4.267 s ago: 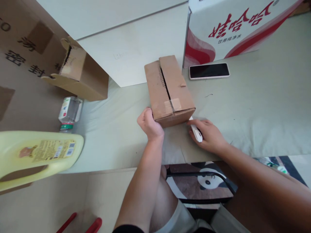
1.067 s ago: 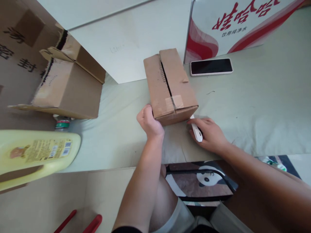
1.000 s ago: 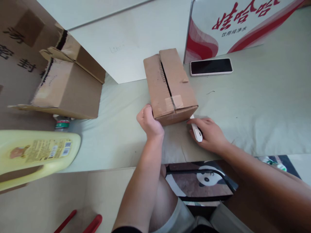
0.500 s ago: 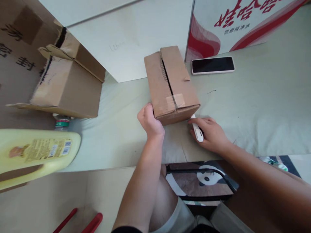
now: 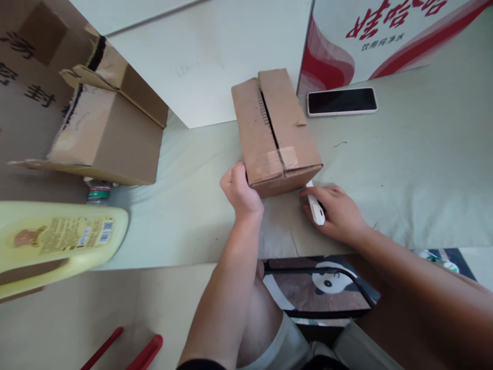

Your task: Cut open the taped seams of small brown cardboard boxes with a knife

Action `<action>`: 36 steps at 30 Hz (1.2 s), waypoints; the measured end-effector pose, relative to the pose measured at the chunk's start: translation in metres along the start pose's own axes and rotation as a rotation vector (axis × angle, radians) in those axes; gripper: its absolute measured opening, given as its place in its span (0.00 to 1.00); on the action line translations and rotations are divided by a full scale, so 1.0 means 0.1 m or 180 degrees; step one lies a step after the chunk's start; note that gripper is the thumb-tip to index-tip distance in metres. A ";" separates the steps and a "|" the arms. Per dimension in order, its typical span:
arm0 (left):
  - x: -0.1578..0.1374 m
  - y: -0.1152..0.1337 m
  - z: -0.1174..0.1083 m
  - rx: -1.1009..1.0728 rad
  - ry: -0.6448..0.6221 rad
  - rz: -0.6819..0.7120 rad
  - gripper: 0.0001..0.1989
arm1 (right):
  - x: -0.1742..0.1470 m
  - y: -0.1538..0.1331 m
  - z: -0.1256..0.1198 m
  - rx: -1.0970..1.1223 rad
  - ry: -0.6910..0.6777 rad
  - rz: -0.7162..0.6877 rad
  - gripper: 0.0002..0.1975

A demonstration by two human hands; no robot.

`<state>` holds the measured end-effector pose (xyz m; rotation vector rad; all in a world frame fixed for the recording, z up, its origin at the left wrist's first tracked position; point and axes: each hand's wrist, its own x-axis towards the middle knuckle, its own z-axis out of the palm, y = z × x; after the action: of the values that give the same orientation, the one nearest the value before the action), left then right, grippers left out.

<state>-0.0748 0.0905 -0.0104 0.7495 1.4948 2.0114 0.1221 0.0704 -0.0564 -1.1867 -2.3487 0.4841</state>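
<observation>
The left hand (image 5: 242, 189) curls against the near left corner of the box (image 5: 285, 128), grip hidden; the right hand (image 5: 339, 210) holds a white tool (image 5: 317, 211) by its near right corner. Behind, a carton (image 5: 358, 61) reads 饮用纯净水 beneath cropped red 娃哈哈.

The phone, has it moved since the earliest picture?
No: the phone lies in the same spot beside the red-lettered carton; only the view shifted.

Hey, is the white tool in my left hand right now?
No, your right hand holds the white tool, while your left hand holds the small cardboard box at its near left corner.
</observation>
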 end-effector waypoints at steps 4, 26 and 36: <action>0.00 -0.01 0.00 -0.0052 -0.0001 0.0022 0.24 | -0.01 0.00 -0.01 0.0030 -0.0081 0.0024 0.12; 0.01 -0.01 0.00 -0.0030 -0.0007 0.0016 0.24 | -0.02 0.02 -0.02 0.0073 -0.0181 0.0045 0.14; 0.01 -0.01 -0.01 -0.0001 -0.0039 -0.0049 0.25 | -0.02 0.01 -0.02 0.0090 -0.0208 0.0099 0.17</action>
<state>-0.0760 0.0909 -0.0109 0.7467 1.4889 1.9923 0.1243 0.0695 -0.0557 -1.2133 -2.3732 0.5728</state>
